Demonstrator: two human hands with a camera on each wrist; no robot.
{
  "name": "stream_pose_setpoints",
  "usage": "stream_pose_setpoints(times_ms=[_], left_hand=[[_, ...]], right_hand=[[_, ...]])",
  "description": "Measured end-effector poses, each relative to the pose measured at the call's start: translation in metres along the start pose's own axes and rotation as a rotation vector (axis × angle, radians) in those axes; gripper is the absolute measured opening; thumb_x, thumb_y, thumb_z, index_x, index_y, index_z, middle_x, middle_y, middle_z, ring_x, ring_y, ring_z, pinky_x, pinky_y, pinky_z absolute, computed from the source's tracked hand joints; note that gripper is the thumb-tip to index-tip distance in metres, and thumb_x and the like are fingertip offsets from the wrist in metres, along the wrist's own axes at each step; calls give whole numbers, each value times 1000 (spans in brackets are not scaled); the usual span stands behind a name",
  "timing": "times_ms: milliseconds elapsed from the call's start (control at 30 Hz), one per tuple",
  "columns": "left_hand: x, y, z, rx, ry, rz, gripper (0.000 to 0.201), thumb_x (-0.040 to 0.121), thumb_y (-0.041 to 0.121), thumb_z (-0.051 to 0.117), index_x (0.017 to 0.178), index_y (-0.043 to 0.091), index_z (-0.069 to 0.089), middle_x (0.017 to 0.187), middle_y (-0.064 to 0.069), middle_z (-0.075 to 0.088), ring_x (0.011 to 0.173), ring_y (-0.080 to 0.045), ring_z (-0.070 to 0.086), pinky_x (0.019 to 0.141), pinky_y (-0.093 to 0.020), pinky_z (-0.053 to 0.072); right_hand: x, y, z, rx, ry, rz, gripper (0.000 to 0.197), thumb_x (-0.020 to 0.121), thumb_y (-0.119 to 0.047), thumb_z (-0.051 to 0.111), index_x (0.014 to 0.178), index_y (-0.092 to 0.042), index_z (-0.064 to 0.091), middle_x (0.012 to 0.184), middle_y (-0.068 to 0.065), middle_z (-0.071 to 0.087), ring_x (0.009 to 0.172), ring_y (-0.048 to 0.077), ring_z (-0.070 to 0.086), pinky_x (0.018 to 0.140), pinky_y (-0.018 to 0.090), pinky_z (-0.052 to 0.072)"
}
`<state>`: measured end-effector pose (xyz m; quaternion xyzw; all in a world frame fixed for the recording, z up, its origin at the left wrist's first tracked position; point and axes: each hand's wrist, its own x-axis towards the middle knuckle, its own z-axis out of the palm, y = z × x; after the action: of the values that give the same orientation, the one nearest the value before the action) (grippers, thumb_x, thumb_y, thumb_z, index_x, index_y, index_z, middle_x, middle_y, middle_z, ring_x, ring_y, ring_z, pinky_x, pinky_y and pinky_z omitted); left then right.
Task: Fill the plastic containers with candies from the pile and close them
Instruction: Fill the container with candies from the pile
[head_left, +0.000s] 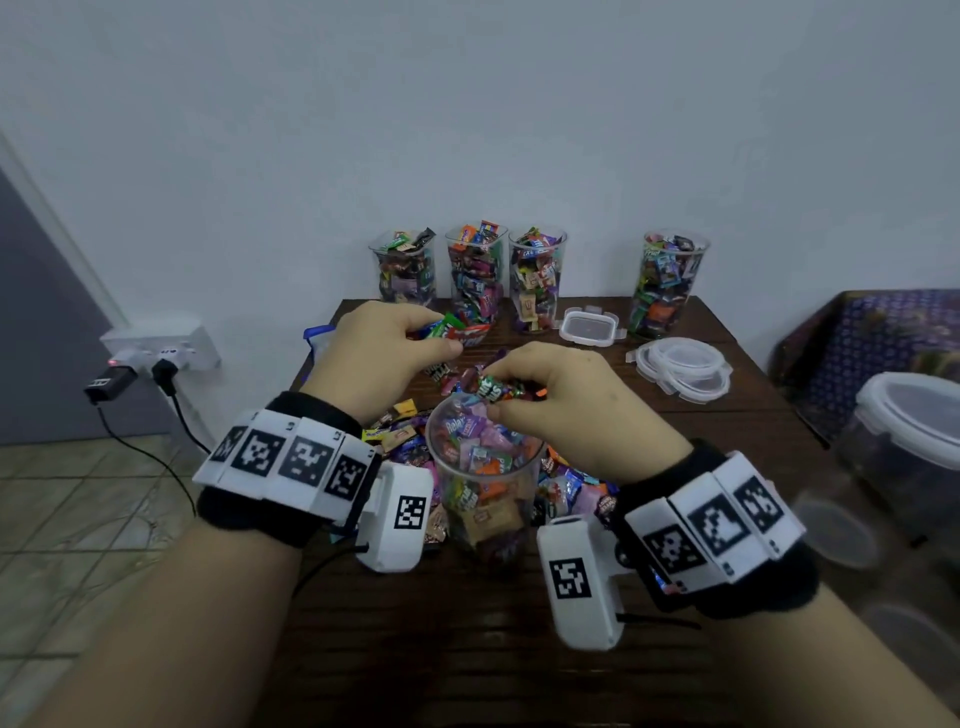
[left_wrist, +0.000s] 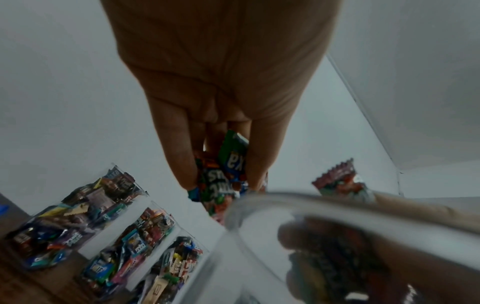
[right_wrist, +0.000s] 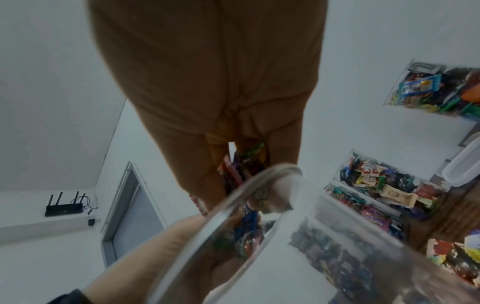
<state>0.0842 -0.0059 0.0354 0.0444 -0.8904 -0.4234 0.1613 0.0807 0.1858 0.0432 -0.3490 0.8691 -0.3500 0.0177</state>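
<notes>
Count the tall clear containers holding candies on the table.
5: three side by side by the wall, one apart at back right, one in front between the hands.

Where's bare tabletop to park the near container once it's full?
Bare wood shows on the table along the near edge, between the two wrists, in front of the near container. A smaller gap lies between the rectangular lid and the round lids. Crowded: the candy pile around the container, and the filled containers along the wall.
</notes>
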Motion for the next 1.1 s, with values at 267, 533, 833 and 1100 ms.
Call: stream_pose_setpoints(times_ms=[267,533,833,1100], left_hand=[[-7,1,-2,9,-7,29,36,80,32,72,109,11,71,102,-7,71,98,-23,64,85,-38,47],[-15,18,-9,-102,2,37,33,76,34,75,104,18,72,94,3,70,90,-18,63,90,-39,49],[-30,30,4,-60,-295,79,18,81,23,71,98,18,72,85,10,71,81,-5,65,85,-36,53],[-38,33,2,-43,-410,144,26,81,18,71,86,43,68,89,26,70,86,9,64,80,-14,50]], right_hand=[[-8,2,6,71,63,-55,21,85,-19,66,106,-19,69,113,-8,58,103,4,53,91,26,45],[-28,25,35,439,28,169,102,65,-46,81,146,-29,22,144,-16,30,133,3,32,108,29,34],[-32,32,45,675,-2,184,76,67,-24,82,128,-37,38,124,-24,50,110,-18,48,94,10,42],[-32,36,49,713,-5,160,97,58,-39,82,140,-25,34,136,-11,49,125,3,48,107,31,40]])
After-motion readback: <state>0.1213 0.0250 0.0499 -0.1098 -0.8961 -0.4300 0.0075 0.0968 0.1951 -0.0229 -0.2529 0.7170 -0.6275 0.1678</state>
